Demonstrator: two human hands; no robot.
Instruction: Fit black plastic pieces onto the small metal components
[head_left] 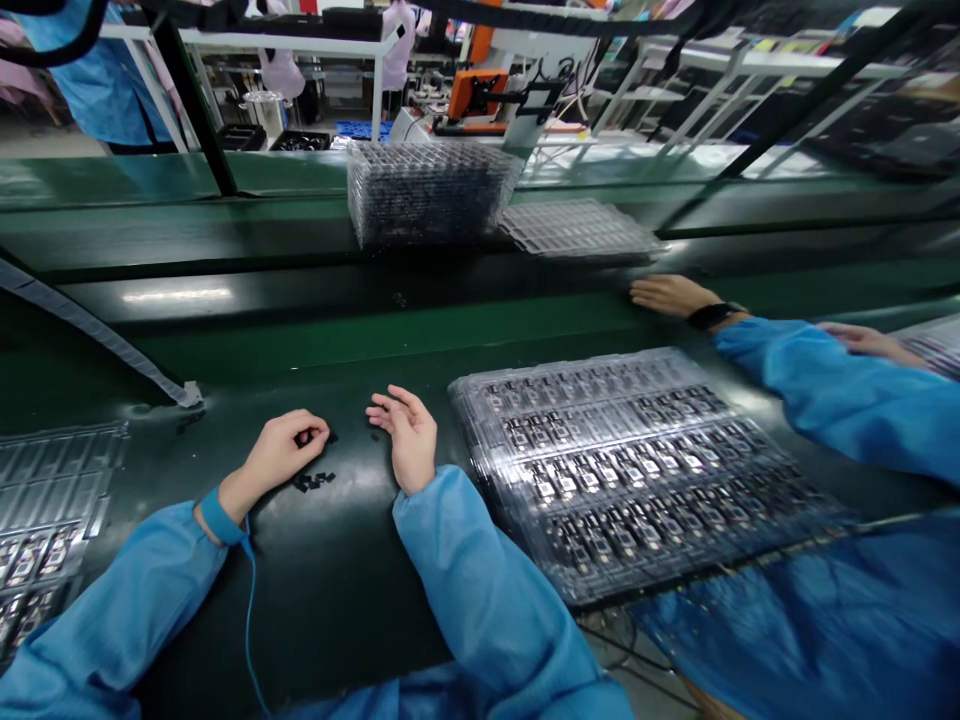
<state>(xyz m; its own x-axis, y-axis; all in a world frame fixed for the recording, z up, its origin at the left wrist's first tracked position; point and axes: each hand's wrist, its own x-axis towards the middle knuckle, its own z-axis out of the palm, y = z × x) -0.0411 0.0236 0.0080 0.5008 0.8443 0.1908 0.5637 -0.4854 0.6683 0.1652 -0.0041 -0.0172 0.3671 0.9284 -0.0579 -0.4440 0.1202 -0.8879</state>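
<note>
My left hand is over the dark green work surface, its thumb and fingers closed around a small black piece. Several similar small black pieces lie loose just below it. A blue wrist strap with a thin cord circles my left wrist. To the right, my right hand is raised with its fingers apart and nothing visible in them. Beside it stands a stack of clear plastic trays, the top one holding rows of small electronic modules with some slots vacant.
Another clear tray with modules sits at the left edge. A co-worker's hand and blue sleeve extend over the right side. Behind are a tall stack of clear trays, a flatter pile and a metal post.
</note>
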